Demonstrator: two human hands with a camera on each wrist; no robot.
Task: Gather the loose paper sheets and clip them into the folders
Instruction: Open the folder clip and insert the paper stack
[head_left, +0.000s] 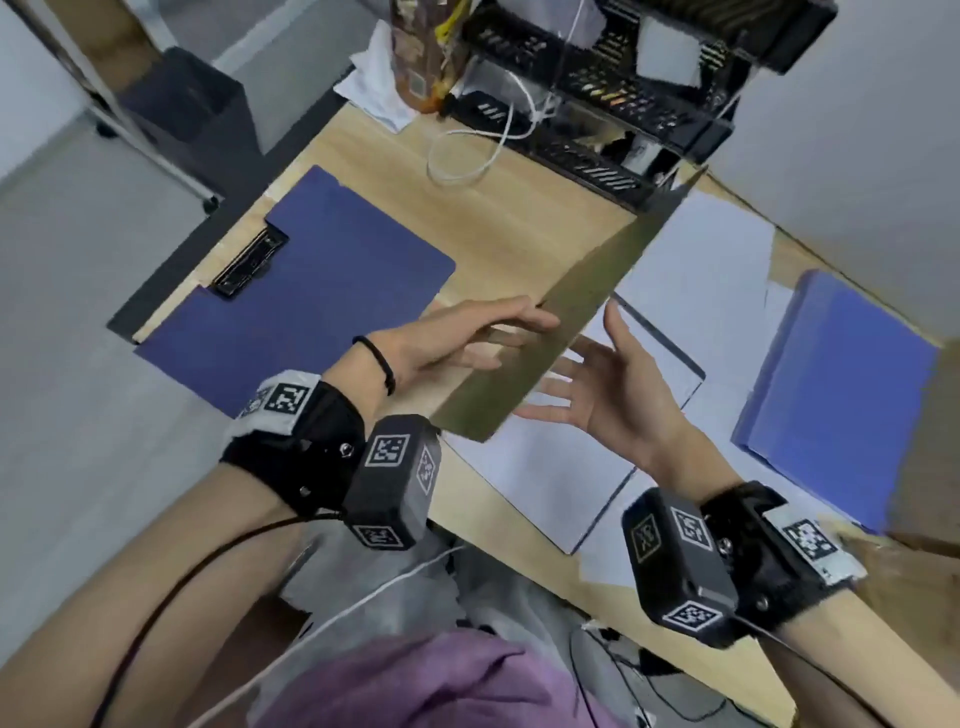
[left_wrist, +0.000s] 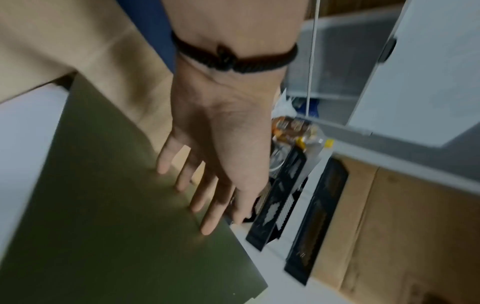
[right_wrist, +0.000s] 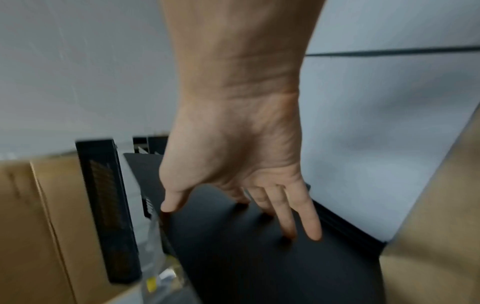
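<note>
At 10 o'clock on the tabletop (head_left: 519, 228) lies an open blue clipboard folder (head_left: 311, 291). The left hand (head_left: 457, 338) and right hand (head_left: 602, 389), fingers straight and spread, press flat against either face of an upright olive folder cover (head_left: 571, 322). Loose paper sheets (head_left: 691, 270) lie at 2 o'clock beside a lighter blue folder (head_left: 841, 389).

In the head view the desk (head_left: 483, 228) runs from lower right to upper left. A clipboard (head_left: 311, 291) lies at its left edge, a stacked tray rack (head_left: 613, 104) at the top, and paper sheets (head_left: 696, 270) right of centre, with a folder (head_left: 841, 395) at the far right. A board (head_left: 571, 322) stands on edge at centre, between the left hand (head_left: 457, 343) and the right hand (head_left: 613, 384).
</note>
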